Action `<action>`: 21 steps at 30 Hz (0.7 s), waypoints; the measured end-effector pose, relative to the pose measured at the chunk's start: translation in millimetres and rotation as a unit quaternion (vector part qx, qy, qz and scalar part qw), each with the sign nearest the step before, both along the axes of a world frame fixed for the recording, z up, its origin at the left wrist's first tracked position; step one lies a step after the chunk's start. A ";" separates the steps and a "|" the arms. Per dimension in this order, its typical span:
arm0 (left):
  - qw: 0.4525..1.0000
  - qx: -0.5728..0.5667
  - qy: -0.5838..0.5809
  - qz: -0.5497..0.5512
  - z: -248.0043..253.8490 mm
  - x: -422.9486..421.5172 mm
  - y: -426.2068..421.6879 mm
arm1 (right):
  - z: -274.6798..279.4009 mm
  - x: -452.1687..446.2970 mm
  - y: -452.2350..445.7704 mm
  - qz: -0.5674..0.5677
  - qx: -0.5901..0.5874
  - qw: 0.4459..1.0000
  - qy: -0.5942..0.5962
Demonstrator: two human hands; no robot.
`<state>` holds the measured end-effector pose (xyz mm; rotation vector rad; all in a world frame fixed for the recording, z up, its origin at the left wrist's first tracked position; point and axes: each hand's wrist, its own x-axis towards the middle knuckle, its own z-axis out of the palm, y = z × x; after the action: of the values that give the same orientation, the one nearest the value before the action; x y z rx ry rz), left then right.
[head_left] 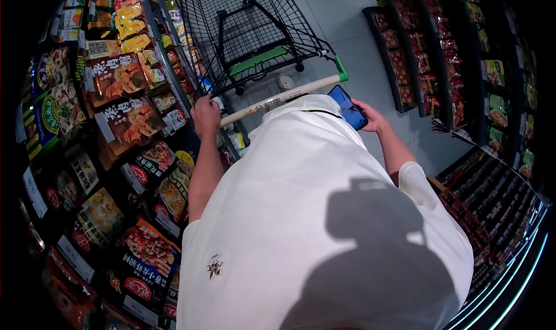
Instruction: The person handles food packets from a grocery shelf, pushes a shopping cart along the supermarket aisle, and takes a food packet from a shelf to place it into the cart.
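My left hand [207, 116] is closed at the left end of the pale handle [284, 99] of a shopping cart, its fingers partly hidden from this angle. Ahead of me stands the cart's black wire basket [202, 17], with a green strip [259, 61] low inside it. A smartphone [349, 108] with a lit blue screen is in my right hand [370, 119], tilted beside my white shirt [324, 173] just behind the handle's right end. The shirt covers the middle of the view.
Shelves with packaged foods [119, 75] run close along my left, with price tags [75, 259] on their edges. Grey tiled floor [347, 58] lies right of the cart. Farther right stand dark racks [425, 46] of packets, and tiered shelving [492, 197] rises nearer me.
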<state>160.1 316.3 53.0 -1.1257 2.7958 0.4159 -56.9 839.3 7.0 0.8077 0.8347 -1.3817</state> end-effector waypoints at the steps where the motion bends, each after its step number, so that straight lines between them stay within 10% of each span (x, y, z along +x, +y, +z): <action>1: 1.000 0.001 0.001 0.003 0.8 -0.9 0.0 | 4.7 -1.6 -1.2 -0.001 0.007 1.000 -0.002; 9: 1.000 0.004 -0.017 0.011 3.0 -2.4 -0.2 | 13.3 -0.8 -2.5 -0.036 -0.002 0.999 -0.028; 21: 0.999 -0.011 0.039 0.002 3.2 -0.9 -0.2 | -30.5 14.0 -48.1 0.398 0.070 0.890 0.210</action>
<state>159.2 316.1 56.2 -1.1434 2.8719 0.4407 -42.9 791.2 -23.5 0.1918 1.4204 -0.7528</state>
